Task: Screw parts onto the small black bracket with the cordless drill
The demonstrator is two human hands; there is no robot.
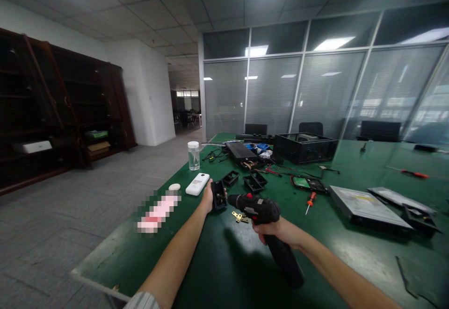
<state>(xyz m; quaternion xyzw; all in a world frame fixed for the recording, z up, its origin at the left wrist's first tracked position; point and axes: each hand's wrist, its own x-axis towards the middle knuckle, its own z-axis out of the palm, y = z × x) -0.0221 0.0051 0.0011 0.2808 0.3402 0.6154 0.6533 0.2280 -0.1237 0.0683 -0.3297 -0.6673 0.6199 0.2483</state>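
My left hand [207, 198] is closed on a small black plastic box-shaped frame [219, 195], tilted up so that its hollow inside shows, with small brass-coloured bits in it. In my right hand [272, 230] is a black cordless drill [257, 207] with red buttons, its handle slanting down to the right. The drill's nose points left at the black frame; whether the bit touches it I cannot make out. Just below the nose, several small brass plates [240, 217] lie on the green table [210, 267]. More black plastic frames [254, 183] sit behind the drill.
At the left are a white device [198, 184], a lidded clear jar [193, 155] and a blurred pink item [157, 213]. A red screwdriver [310, 201], a flat metal drive [368, 210] and a green circuit board [302, 183] lie right. A black computer case [305, 148] stands behind.
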